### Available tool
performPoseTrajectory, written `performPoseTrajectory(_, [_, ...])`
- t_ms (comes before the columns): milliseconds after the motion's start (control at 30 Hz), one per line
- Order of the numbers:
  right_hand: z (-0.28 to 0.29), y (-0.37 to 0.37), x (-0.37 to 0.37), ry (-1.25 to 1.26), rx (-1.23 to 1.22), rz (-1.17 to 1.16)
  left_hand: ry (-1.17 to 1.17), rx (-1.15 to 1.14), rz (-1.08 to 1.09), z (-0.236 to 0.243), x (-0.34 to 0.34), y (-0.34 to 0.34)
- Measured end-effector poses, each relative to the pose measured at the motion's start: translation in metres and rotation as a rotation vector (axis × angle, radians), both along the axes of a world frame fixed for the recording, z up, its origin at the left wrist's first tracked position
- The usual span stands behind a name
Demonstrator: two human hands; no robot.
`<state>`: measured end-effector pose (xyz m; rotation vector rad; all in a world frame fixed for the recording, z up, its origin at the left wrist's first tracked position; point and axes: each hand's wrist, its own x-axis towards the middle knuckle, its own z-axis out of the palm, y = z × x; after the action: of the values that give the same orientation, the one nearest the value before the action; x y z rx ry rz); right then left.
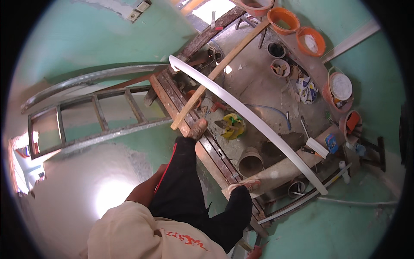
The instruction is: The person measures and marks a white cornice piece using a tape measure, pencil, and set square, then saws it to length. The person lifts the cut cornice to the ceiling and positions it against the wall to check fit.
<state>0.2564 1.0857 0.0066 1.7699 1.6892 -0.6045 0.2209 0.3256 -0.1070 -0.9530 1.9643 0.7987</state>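
My left arm (144, 190) hangs beside my black trouser leg, and its hand (163, 168) is mostly hidden behind the leg. Low in the view, my right hand (255, 252) appears closed, with a thin reddish thing sticking out from it, too small to name. My feet stand on wooden planks (211, 157) raised above the floor. A long white strip (246, 110) slants across in front of me, from the planks at upper left to a board at lower right. A narrow wooden batten (220, 71) crosses it.
A wooden ladder (101, 114) leans at the left. Orange basins (283, 20) and buckets (340, 86) line the right wall. Below are a yellow-green bucket (233, 126) and a grey bucket (250, 162). A wide scraper (317, 147) and a blue box (331, 143) lie on the right-hand board (280, 168).
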Motion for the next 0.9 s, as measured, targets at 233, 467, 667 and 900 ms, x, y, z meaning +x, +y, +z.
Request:
performPoseTrajectory(233, [0.021,-0.270,-0.052,0.100,-0.155,0.095,-0.197,0.299,-0.147,0.022,-0.106,-0.092])
performPoseTrajectory(467, [-0.047,-0.358,-0.206,0.398,-0.282,0.349,-0.196,0.436,0.502,0.071,-0.106,-0.149])
performPoseTrajectory(667, [-0.055,-0.382,-0.276,0.568,-0.261,0.456,-0.037,0.362,0.556,0.050,-0.103,-0.164])
performPoseTrajectory(900, [-0.061,-0.380,-0.222,0.444,-0.173,0.630,0.142,-0.059,0.435,0.049,-0.152,-0.235])
